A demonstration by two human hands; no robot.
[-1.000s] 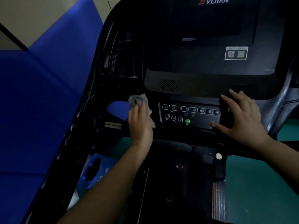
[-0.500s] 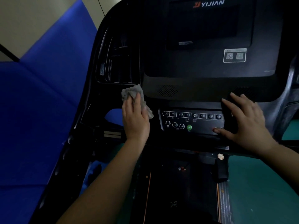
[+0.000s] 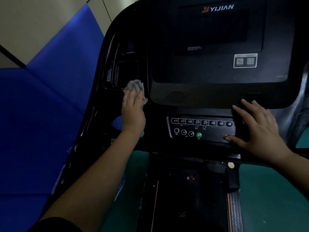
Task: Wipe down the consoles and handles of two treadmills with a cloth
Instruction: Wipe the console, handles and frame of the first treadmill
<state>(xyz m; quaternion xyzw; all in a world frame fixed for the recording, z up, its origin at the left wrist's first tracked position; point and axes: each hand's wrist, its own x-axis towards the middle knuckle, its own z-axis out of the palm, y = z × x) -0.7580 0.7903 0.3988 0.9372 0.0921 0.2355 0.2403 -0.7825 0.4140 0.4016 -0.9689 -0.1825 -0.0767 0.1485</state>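
Observation:
A black treadmill console (image 3: 209, 72) with a dark screen and the YIJIAN logo fills the upper middle. Below the screen runs a button panel (image 3: 199, 128) with a green button. My left hand (image 3: 133, 111) presses a crumpled grey cloth (image 3: 134, 87) flat against the console's left side, just below a recessed side pocket (image 3: 120, 64). My right hand (image 3: 258, 129) lies flat with fingers spread on the right end of the button panel, holding nothing. The console's right handle (image 3: 301, 104) shows at the frame's edge.
Blue padded mats (image 3: 41, 114) lean against the wall on the left. The treadmill belt (image 3: 189, 203) runs below the console, with green floor (image 3: 274, 198) to its right. A small round tag (image 3: 230, 165) hangs under the console's front edge.
My left hand has slid the cloth upward and to the left on the console, from beside the button panel to the pocket's lower edge. My right hand has stayed on the panel.

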